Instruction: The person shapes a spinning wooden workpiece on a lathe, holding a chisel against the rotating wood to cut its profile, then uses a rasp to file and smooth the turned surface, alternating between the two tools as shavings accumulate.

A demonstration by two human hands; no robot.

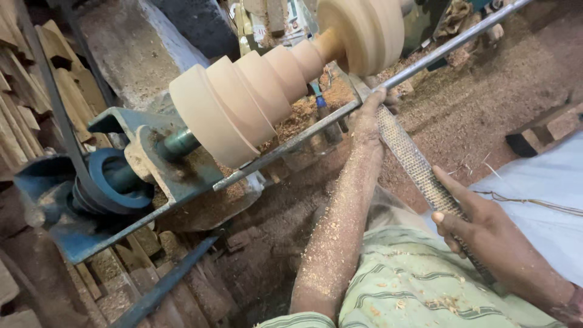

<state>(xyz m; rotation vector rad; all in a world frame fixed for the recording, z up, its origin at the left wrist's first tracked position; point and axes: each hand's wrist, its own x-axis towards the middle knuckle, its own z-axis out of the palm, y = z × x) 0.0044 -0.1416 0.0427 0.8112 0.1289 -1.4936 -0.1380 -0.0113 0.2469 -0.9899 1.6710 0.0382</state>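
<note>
Both hands are closed on a long rasp [419, 167], which is held aslant between them: the right hand [480, 228] is wrapped round its near end, thumb laid along the top, and the left hand [368, 115] is clamped over its far end, just where that end meets a long steel bar [376, 85]. Sawdust is stuck all along the left forearm [337, 225], and chips are scattered over a green striped cloth [413, 285] seen at the bottom edge. Most of the view is taken up by a lathe [146, 158], whose blue frame is set at the left and whose bar is run from lower left to upper right across the picture. A pale turned workpiece [255, 91] is mounted above the bar; it is cut into a row of stepped discs, widest at the left, narrowed to a thin neck, then widened again into a large disc at the top edge. The rasp's far end is kept just below that neck, at the bar; whether wood is touched by it cannot be told. A blue pulley [112, 182] with a dark belt [54, 103] is seen at the left of the frame. Shavings [303, 112] are heaped under the workpiece, and the floor [486, 103] on the right is covered with sawdust. Wooden slats [24, 91] are stacked along the left edge, and a pale blue sheet [540, 182] is spread at the right.
</note>
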